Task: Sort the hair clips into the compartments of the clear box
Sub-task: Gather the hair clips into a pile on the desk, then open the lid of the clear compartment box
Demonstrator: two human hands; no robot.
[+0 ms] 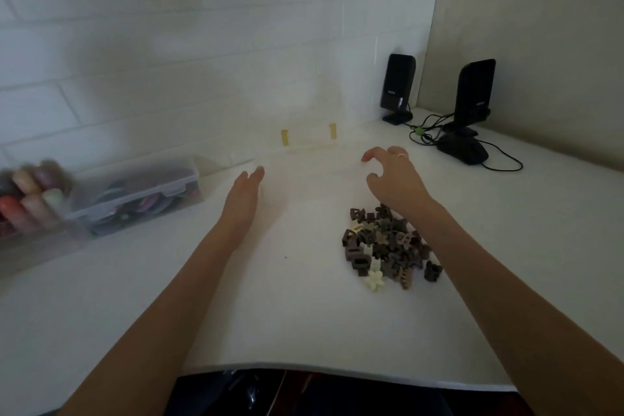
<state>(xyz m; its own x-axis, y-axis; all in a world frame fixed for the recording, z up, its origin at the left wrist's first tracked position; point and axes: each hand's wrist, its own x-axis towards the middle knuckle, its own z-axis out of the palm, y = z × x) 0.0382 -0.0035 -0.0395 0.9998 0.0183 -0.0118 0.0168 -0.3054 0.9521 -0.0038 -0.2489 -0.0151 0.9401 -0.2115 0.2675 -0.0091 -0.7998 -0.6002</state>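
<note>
A pile of small hair clips (385, 245), mostly dark brown with a few cream ones, lies on the white table right of centre. A very faint clear box (309, 145) with two yellow latches stands at the back by the wall; its outline is hard to make out. My left hand (243, 196) reaches forward with its fingers straight, left of and just short of the box. My right hand (393, 177), with a ring on one finger, hovers beyond the pile with its fingers spread and curled. Neither hand holds anything.
At the left stands another clear lidded case (135, 194) holding coloured items, with blurred coloured round things (28, 201) beside it. Two black speakers (398, 86) (474, 94), a black mouse (464, 150) and cables occupy the back right corner. The table edge (304, 366) is near me.
</note>
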